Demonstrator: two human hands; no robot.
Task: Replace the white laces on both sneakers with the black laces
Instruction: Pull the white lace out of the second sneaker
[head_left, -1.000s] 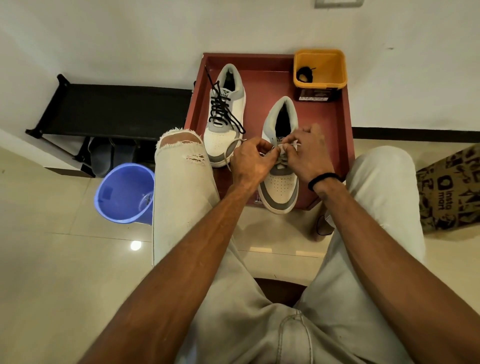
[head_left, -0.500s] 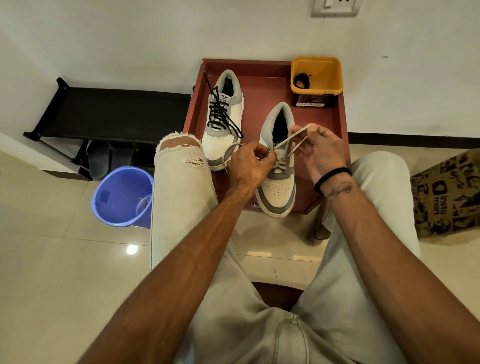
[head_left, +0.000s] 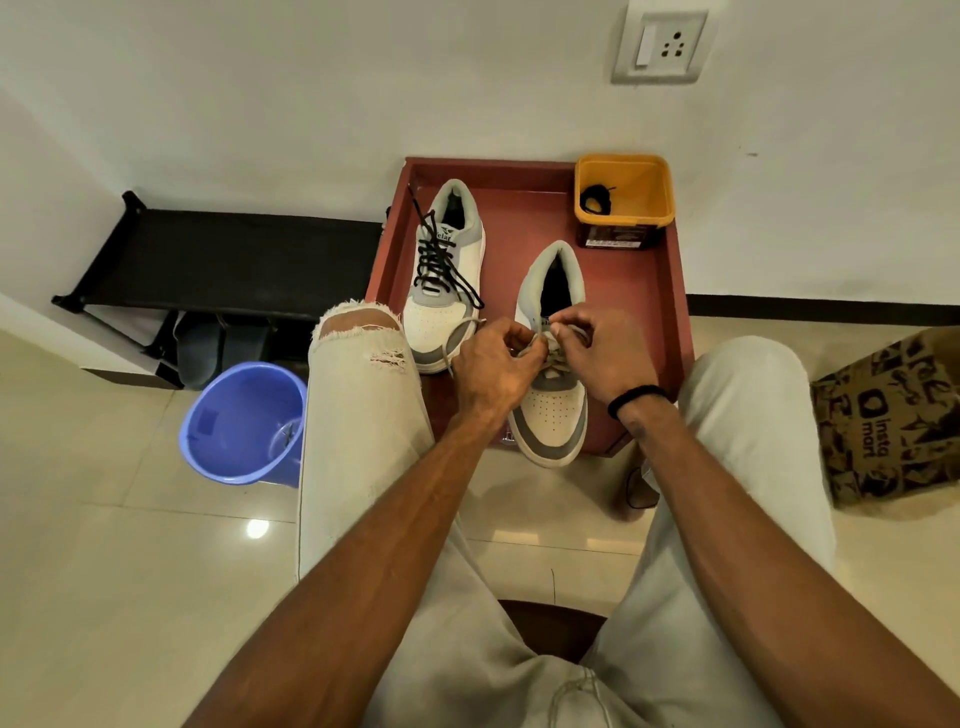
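Leftmost first:
- Against the wall stands a black rack (head_left: 218, 254) with dark shoes tucked under it, and in front of it on the tiled floor a blue bucket (head_left: 244, 421).
- Next comes the person's left knee, in pale torn trousers, just beside the red tray (head_left: 519, 213) that sits against the wall.
- On the tray's left half lies the left sneaker (head_left: 447, 275), toe toward the person, already threaded with a black lace (head_left: 441, 260) whose ends trail loose.
- Beside it, the left hand (head_left: 493, 369) curls its fingers and pinches the white lace (head_left: 550, 358) over the right sneaker (head_left: 553, 364); a loop of that lace arcs out toward the left sneaker's toe.
- That right sneaker lies nearer the person, its toe overhanging the tray's front edge, white lace still in its lower eyelets.
- Close against the left hand, the right hand (head_left: 608, 353) also pinches the white lace at the sneaker's tongue; a black band circles its wrist.
- At the tray's far right corner stands a yellow tub (head_left: 623, 192) holding a coiled second black lace (head_left: 595, 200).
- Above it on the wall is a socket (head_left: 662, 47).
- Farthest right on the floor lies a printed brown bag (head_left: 888, 421).
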